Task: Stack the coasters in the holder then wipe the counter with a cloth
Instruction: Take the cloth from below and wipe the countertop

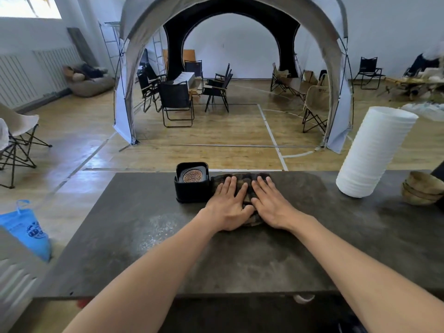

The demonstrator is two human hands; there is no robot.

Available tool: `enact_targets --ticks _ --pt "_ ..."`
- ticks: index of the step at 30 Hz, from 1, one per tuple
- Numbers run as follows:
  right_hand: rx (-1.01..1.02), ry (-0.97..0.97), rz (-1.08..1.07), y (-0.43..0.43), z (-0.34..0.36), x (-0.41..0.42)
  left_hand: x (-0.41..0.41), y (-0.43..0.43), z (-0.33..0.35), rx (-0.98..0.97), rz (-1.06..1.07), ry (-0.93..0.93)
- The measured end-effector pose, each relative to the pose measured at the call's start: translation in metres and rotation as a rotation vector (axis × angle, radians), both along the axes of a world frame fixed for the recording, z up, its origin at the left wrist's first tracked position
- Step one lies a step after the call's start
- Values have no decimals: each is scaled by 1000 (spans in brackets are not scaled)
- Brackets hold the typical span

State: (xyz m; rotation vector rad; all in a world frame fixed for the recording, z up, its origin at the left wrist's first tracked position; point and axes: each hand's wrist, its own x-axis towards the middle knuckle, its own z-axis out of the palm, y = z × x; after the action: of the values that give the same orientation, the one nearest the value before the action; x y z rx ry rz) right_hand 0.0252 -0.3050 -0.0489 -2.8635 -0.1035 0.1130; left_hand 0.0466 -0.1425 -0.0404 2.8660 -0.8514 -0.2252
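We press both hands flat on the cloth point(242, 186), a dark, mottled, crumpled piece lying at the far edge of the worktop point(168, 255), its long axis running left to right. Our left hand point(228, 207) and right hand point(269, 205) lie side by side, fingers spread wide and pointing away from us, palms down, gripping nothing. Just left of the cloth, touching it, stands the holder point(191, 188), a black, rounded-square box. In it sit the coasters point(191, 176), the top 1 round with a fine coppery maze pattern, tilted toward us. The worktop is dark grey, stone-like and streaked. We can read no writing on any of these.
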Motion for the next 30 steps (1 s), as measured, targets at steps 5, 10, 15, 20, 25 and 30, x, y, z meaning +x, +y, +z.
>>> enact_targets --ticks 5,10,15,20,25,30 --pt "-25 -37 -34 23 -5 -95 -80 34 -4 -52 -115 -23" --pt "6 -43 -56 103 -7 -144 -124 110 -9 -64 -124 -58" --pt "12 -71 38 201 -3 -134 -129 210 2 -15 -59 -74" --pt "43 -63 100 264 2 -104 -108 272 5 30 13 -77" --pt "58 -61 104 295 -1 -71 -72 304 -3 27 43 -95" --pt "78 -6 109 311 3 -4 -7 316 5 102 76 -32"
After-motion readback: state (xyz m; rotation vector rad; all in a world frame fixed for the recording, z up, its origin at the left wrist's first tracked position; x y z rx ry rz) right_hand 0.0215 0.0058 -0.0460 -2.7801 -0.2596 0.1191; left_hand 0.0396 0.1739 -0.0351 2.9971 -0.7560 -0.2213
